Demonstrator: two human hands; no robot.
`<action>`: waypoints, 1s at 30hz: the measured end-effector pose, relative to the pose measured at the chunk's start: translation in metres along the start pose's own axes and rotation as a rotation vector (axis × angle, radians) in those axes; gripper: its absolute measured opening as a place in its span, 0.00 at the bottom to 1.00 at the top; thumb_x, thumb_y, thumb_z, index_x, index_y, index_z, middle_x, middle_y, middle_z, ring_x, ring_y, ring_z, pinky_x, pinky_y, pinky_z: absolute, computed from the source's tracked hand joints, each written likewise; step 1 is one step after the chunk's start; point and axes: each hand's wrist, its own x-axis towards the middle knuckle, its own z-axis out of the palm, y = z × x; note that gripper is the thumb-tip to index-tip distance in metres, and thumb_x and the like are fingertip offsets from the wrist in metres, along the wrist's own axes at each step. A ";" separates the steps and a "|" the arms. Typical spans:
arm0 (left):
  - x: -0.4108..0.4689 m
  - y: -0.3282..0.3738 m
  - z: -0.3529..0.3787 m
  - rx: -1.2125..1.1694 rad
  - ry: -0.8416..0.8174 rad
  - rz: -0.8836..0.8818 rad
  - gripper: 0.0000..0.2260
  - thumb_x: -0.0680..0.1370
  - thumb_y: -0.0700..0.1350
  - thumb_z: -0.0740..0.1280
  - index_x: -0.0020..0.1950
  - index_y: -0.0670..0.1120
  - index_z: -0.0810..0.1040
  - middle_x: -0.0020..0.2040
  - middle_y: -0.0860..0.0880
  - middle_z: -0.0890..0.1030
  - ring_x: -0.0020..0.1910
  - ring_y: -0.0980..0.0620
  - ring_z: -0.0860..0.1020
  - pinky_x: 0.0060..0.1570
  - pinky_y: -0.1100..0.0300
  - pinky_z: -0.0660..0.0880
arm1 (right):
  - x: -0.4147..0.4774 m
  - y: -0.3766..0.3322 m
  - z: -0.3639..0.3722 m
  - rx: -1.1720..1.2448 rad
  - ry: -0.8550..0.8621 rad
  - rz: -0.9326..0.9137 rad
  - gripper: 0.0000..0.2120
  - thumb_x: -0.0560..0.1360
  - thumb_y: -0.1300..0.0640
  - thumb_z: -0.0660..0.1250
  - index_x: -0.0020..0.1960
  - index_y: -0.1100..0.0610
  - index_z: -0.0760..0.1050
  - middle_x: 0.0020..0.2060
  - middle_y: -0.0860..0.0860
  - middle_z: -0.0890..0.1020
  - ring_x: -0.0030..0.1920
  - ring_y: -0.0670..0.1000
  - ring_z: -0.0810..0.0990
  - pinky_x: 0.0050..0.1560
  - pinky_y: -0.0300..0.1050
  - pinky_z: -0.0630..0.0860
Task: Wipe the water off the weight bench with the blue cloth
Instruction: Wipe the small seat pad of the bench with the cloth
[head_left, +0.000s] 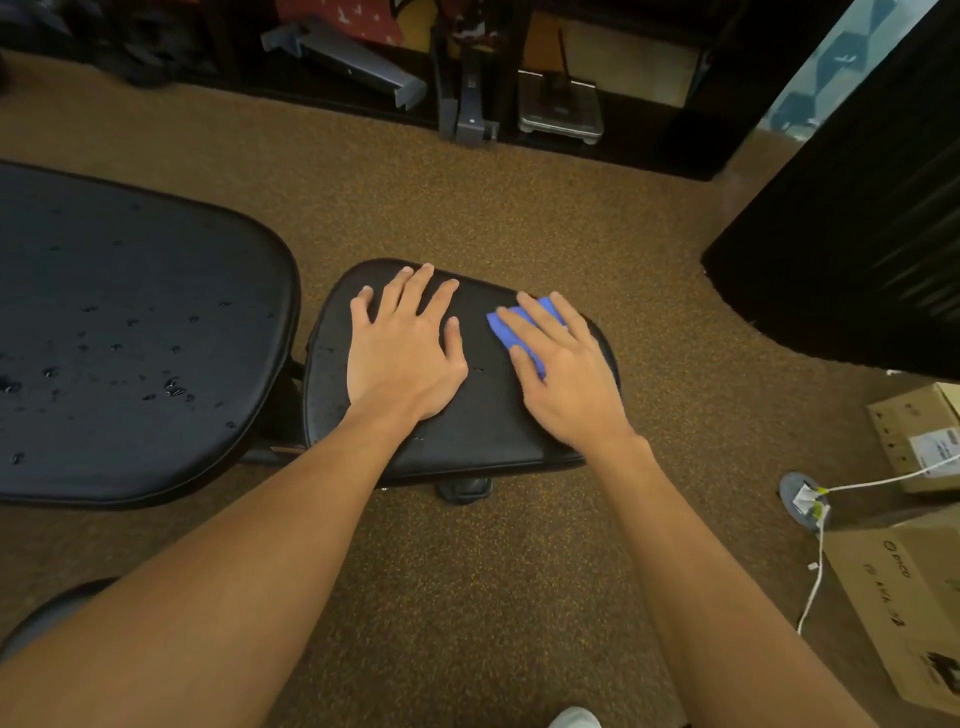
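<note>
Two bare hands press on the small black seat pad of a weight bench. Left hand lies flat, fingers spread open, holding nothing. Right hand lies palm-down on the blue cloth, fingers extended over it, not curled; cloth sits at the pad's far right, partly covered by the hand. To the left, the bench's larger back pad is beaded w/ water drops. Brown carpet below; cardboard boxes & a white cable at right.
</note>
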 end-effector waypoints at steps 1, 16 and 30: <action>0.000 0.000 0.000 0.000 0.000 -0.002 0.25 0.85 0.56 0.51 0.82 0.55 0.67 0.84 0.50 0.63 0.84 0.50 0.58 0.80 0.40 0.55 | -0.003 0.005 -0.002 -0.008 0.013 0.049 0.24 0.86 0.48 0.54 0.80 0.47 0.70 0.81 0.49 0.69 0.84 0.58 0.59 0.83 0.55 0.59; 0.001 -0.001 0.000 -0.021 0.011 0.009 0.24 0.85 0.55 0.52 0.81 0.55 0.68 0.83 0.50 0.65 0.83 0.50 0.59 0.79 0.40 0.56 | -0.014 -0.008 0.001 0.000 0.045 0.184 0.24 0.87 0.45 0.54 0.81 0.47 0.69 0.83 0.49 0.65 0.85 0.59 0.55 0.82 0.60 0.59; 0.007 -0.019 -0.009 -0.235 -0.140 0.116 0.24 0.86 0.47 0.60 0.84 0.50 0.65 0.86 0.48 0.59 0.85 0.49 0.52 0.84 0.44 0.42 | -0.017 -0.040 0.007 -0.028 0.010 0.159 0.23 0.88 0.51 0.54 0.82 0.50 0.66 0.84 0.52 0.64 0.85 0.64 0.52 0.81 0.65 0.59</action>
